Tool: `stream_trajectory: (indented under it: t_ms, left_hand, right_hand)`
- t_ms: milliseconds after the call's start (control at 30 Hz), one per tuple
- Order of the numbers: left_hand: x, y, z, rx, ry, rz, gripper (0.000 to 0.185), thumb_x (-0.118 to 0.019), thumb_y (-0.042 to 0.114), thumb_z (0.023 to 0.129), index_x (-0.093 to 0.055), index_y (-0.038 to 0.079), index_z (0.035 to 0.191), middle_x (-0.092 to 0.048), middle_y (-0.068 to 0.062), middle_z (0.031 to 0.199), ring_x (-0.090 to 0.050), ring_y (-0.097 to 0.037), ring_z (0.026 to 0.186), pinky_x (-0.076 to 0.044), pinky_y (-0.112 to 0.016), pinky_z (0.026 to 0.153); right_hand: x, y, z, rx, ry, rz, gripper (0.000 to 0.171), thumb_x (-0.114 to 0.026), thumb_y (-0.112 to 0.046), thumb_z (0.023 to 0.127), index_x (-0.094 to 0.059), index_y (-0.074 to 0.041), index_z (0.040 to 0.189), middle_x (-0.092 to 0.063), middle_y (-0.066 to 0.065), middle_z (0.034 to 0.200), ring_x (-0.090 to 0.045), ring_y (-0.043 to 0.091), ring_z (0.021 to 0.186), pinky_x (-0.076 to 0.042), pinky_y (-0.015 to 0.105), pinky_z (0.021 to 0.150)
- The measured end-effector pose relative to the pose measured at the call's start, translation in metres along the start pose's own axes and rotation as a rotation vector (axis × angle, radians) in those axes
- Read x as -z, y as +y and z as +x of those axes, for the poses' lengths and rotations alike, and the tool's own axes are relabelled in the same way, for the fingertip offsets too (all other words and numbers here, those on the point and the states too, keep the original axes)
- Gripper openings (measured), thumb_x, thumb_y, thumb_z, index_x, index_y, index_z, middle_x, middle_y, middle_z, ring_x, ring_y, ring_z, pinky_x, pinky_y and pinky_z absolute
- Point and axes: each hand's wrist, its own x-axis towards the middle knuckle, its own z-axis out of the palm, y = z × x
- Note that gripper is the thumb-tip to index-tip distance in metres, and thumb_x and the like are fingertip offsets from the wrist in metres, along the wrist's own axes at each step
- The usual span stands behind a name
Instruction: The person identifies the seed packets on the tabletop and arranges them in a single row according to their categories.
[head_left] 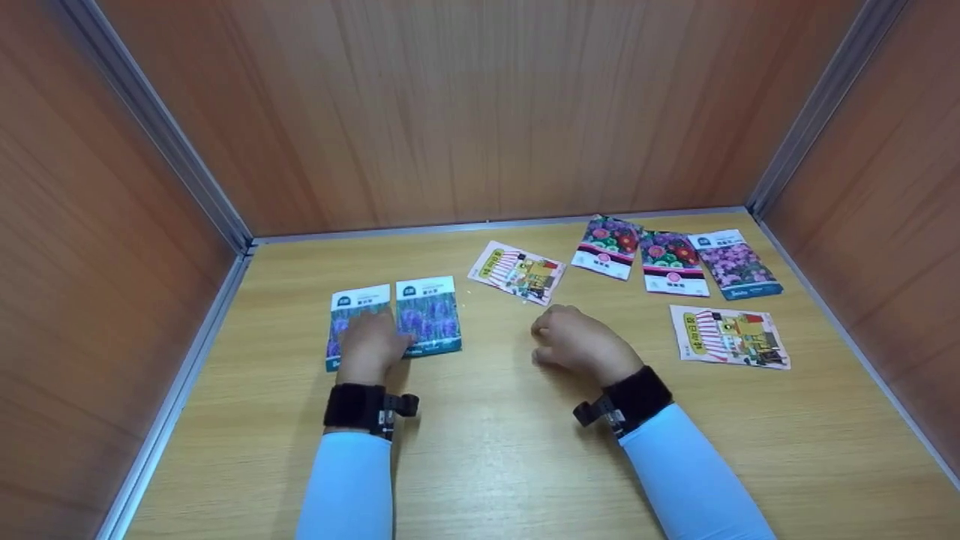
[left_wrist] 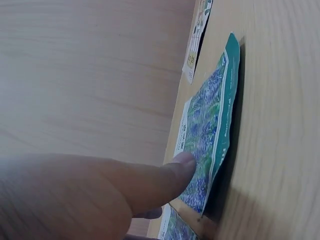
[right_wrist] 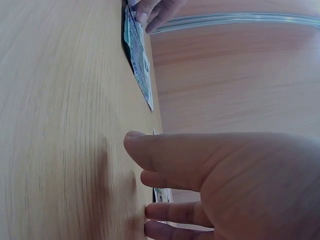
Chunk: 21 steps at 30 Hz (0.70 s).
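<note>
Now the left hand [head_left: 369, 346] lies flat on two matching purple seed packets [head_left: 429, 315] side by side on the bench [head_left: 480, 450], sorting looks underway, and the loosely curled right hand [head_left: 577, 345] holds nothing, likely reaching next for another packet.

Both hands [head_left: 371, 346] [head_left: 576, 343] rest palm-down, fingers relaxed.

Light blue sleeves [head_left: 346, 487] — black wrist straps [head_left: 358, 407] with buckles — bare hands [head_left: 583, 345].

The light is even and bright, shadows are soft. The head view bends at its edges; both wrist views blur close up.
</note>
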Motion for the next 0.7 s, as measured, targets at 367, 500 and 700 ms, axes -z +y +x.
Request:
stream_trajectory:
  t_ms: [367,500,700]
  left_hand:
    - [-0.006,0.002,0.004,-0.047,0.021,-0.018,0.076,-0.079,0.034,0.109,-0.049,-0.002,0.169,-0.037,-0.037,0.177,-0.034,-0.058,0.166,-0.031,-0.074,0.136]
    - [-0.012,0.011,0.007,-0.121,0.041,0.003,0.068,-0.084,0.033,0.105,-0.061,0.007,0.163,-0.039,-0.029,0.180,-0.031,-0.052,0.170,-0.021,-0.081,0.137]
    - [-0.018,0.016,0.008,-0.142,0.008,0.013,0.055,-0.084,0.028,0.105,-0.070,0.015,0.157,-0.045,-0.022,0.178,-0.036,-0.047,0.169,-0.010,-0.086,0.136]
  right_hand:
    - [-0.001,0.000,0.000,-0.020,0.006,0.003,0.050,-0.079,-0.036,0.107,-0.074,-0.008,0.148,-0.073,0.015,0.148,-0.065,0.036,0.141,-0.054,0.055,0.125]
    - [-0.001,0.000,0.000,-0.006,0.012,0.002,0.049,-0.079,-0.034,0.106,-0.075,-0.007,0.147,-0.074,0.016,0.147,-0.066,0.036,0.138,-0.054,0.056,0.124]
    - [-0.002,0.002,0.001,0.017,0.021,-0.008,0.048,-0.079,-0.033,0.106,-0.075,-0.006,0.145,-0.074,0.017,0.146,-0.066,0.036,0.137,-0.053,0.056,0.125]
